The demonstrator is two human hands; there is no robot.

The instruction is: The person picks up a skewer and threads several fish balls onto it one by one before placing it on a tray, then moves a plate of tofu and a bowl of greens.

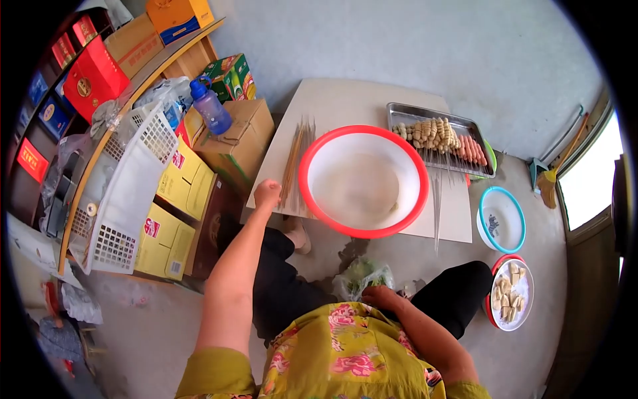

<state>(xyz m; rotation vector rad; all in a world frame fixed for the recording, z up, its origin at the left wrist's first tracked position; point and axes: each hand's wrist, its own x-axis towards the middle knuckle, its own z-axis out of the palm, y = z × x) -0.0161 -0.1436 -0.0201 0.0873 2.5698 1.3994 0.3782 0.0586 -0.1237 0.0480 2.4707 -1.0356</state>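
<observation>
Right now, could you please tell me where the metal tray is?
In the head view, the metal tray sits at the far right of the table, just right of the red-rimmed basin.

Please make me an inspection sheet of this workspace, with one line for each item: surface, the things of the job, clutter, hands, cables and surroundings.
Surface: pale table; dark patch on the concrete floor in front of it.
Job's things: red-rimmed basin, thin skewers left of it; metal tray with skewered food; blue-rimmed basin on the floor.
Clutter: cardboard box and blue bottle on the left; yellow boxes below.
Hands: left near the skewers; right beside a plastic bag with greens; finger closure unclear.
Cables: nothing seen.
Surroundings: light wall behind; broom by the doorway on the right.
</observation>
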